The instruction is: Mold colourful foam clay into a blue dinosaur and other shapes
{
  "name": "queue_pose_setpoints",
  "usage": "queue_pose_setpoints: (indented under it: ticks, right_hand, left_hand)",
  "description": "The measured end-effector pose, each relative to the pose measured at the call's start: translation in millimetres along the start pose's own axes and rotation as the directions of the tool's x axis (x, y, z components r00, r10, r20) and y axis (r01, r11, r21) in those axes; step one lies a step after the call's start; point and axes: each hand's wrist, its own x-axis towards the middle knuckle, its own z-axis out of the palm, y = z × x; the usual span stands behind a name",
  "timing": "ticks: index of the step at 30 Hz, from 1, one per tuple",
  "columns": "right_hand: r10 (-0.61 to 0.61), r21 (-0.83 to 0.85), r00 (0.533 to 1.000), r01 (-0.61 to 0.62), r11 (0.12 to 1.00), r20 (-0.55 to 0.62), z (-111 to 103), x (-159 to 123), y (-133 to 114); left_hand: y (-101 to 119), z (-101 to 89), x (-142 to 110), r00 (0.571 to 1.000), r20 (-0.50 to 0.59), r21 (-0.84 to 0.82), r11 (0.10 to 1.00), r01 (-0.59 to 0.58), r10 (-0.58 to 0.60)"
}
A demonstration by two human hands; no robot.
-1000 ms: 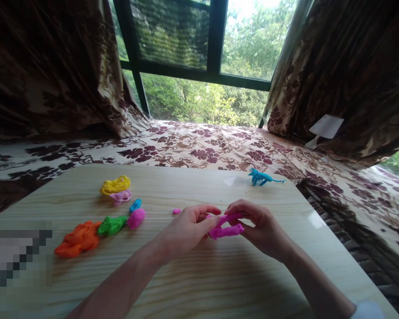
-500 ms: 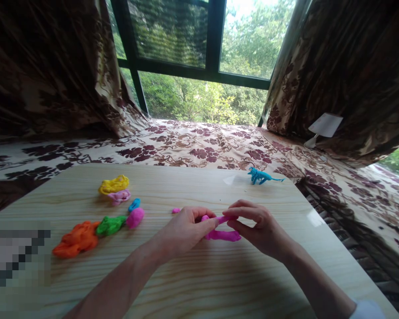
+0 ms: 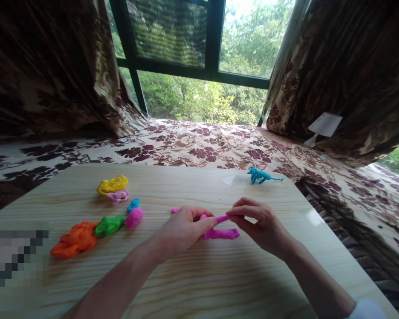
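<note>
Pink modelling clay (image 3: 224, 234), shaped into a piece with two long limbs, is held between my hands just over the table. My left hand (image 3: 188, 228) pinches its left end between thumb and fingers, which hide part of it. With thumb and fingertips closed, my right hand (image 3: 254, 217) grips the tip of the upper limb. The lower limb sticks out free to the right and ends in a notched tip. A small pink clay bit (image 3: 175, 210) lies just beyond my left hand.
On the wooden table (image 3: 173, 283), orange clay (image 3: 75, 241), green clay (image 3: 109, 225), a pink lump (image 3: 134, 218), a blue bit (image 3: 133, 204), yellow clay (image 3: 113, 184) and pale pink clay (image 3: 118, 197) lie left. A blue clay animal figure (image 3: 260, 175) stands at the far right. Behind is a small lamp (image 3: 325, 125).
My right thumb and fingers have drawn closer together at the tip of the upper limb. The lower limb's end shows more plainly now. My left hand keeps its hold almost unmoved.
</note>
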Motion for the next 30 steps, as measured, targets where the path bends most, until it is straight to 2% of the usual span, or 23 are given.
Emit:
queue_pose_setpoints:
  ticks: [12, 15, 18, 20, 23, 30]
  right_hand:
    - [-0.008, -0.021, 1.0, 0.008, 1.0, -0.022, -2.2, 0.0, 4.6]
    - [0.05, 0.017, 0.996, -0.049, 0.999, -0.073, -1.7, -0.4, 5.5]
    - [0.109, 0.049, 0.988, -0.104, 0.993, -0.112, -4.0, -0.8, 3.4]
    - [0.088, 0.018, 0.992, -0.087, 0.996, -0.09, -4.7, -0.7, 0.7]
    - [0.035, -0.025, 0.999, -0.035, 0.999, -0.031, -1.7, -0.3, -1.5]
    - [-0.003, -0.044, 1.0, 0.003, 0.999, -0.017, 6.5, -0.2, 1.3]
  left_hand:
    - [4.8, -0.8, -1.4, 1.0, -0.007, -0.086, 0.996, 0.021, -0.022]
    - [7.7, 0.9, -0.3, 0.999, -0.027, -0.155, 0.988, 0.023, -0.027]
    - [9.5, 0.9, 1.7, 0.995, -0.098, -0.2, 0.98, 0.0, -0.02]
    - [9.2, 0.2, 2.8, 0.991, -0.136, -0.201, 0.979, -0.016, -0.012]
    - [6.8, -0.7, 3.5, 0.991, -0.137, -0.187, 0.982, -0.023, -0.003]
    - [2.8, -0.2, 3.0, 0.988, -0.151, -0.106, 0.994, -0.029, 0.013]
